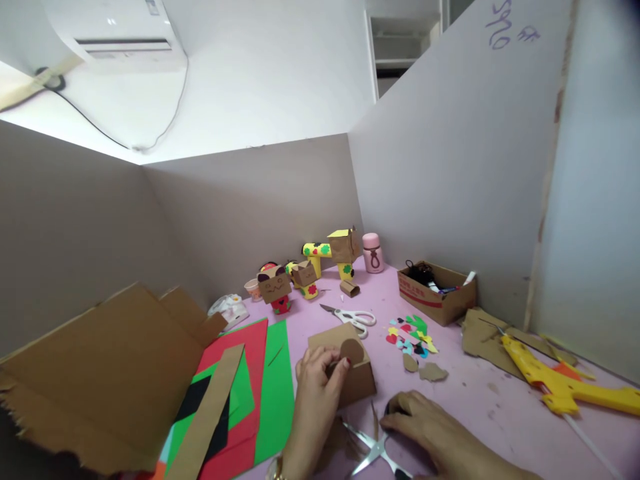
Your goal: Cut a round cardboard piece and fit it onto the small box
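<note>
Scissors (pixel 373 453) under right hand (pixel 425 427)

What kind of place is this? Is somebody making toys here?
Probably a craft desk walled in by grey partition boards. Little brown cardboard box animals stand at the back, coloured paper sheets lie beside white-handled scissors, and the left hand holds a brown cardboard box.

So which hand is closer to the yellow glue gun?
The right hand. It rests on the pink table by the dark-handled scissors, left of the yellow glue gun. The left hand is farther, holding the cardboard box.
</note>
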The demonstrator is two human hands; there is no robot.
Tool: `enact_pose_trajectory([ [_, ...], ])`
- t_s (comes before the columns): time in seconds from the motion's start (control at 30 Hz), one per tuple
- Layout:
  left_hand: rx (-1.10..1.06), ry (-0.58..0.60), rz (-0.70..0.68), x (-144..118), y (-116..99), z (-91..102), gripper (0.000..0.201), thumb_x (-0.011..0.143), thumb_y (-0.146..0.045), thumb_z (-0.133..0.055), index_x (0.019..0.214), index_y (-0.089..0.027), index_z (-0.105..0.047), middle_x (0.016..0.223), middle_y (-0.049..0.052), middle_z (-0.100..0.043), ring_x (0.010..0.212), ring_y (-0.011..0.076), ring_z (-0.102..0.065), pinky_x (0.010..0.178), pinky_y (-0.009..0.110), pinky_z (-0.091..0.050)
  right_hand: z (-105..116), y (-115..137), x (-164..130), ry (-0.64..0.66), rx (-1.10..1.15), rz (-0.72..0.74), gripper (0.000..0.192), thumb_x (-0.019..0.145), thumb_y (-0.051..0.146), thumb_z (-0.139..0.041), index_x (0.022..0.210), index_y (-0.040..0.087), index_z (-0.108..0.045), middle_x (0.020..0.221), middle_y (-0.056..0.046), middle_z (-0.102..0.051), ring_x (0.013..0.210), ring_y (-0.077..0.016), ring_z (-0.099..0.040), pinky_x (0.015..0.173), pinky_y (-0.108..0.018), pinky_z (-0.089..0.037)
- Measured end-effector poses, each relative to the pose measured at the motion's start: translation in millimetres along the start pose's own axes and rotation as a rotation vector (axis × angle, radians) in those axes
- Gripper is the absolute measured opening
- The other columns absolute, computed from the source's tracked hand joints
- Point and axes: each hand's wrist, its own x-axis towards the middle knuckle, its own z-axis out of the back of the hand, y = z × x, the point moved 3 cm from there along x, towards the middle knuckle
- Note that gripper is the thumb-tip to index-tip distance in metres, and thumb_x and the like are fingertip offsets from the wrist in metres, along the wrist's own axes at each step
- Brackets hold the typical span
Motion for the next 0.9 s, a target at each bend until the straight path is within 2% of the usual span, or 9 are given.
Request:
enact_pose_trajectory([
  [0.27, 0.083, 0.046, -0.023, -4.4, -4.7, -0.8, 0.014, 0.083, -0.024, -0.054, 0.081, -0.016, -0.065, 0.095, 0.011, -0.066, 0.096, 0.0278, -0.053, 0.09, 0.044, -0.034, -2.3, -3.4, 0.5, 0.001, 0.021, -0.004, 0.067, 0.055, 0.011, -0.068, 0.122, 0.015, -0.061, 0.124, -0.015, -0.056, 0.113, -0.0307, -0.048, 0.097, -0.039, -0.036],
  [0.6, 0.121, 0.099, -0.037, -2.8, -3.7, -0.7, 0.014, 0.085, -0.023, -0.052, 0.082, -0.016, -0.064, 0.095, 0.009, -0.066, 0.098, 0.0272, -0.053, 0.091, 0.045, -0.034, -9.7, -13.0, -2.3, -0.079, 0.055, 0.071, 0.058, 0.063, 0.017, -0.066, 0.121, 0.022, -0.059, 0.121, -0.01, -0.055, 0.111, -0.0284, -0.048, 0.094, -0.037, -0.035],
  [0.9, 0.131, 0.091, -0.061, -4.4, -4.6, -0.4, 0.011, 0.084, -0.021, -0.053, 0.082, -0.017, -0.063, 0.098, 0.008, -0.065, 0.099, 0.0258, -0.053, 0.091, 0.044, -0.034, -9.0, -11.1, -2.0, -0.081, 0.069, 0.041, 0.063, 0.057, 0.011, -0.064, 0.119, 0.02, -0.061, 0.121, -0.011, -0.057, 0.111, -0.0278, -0.049, 0.095, -0.037, -0.036],
])
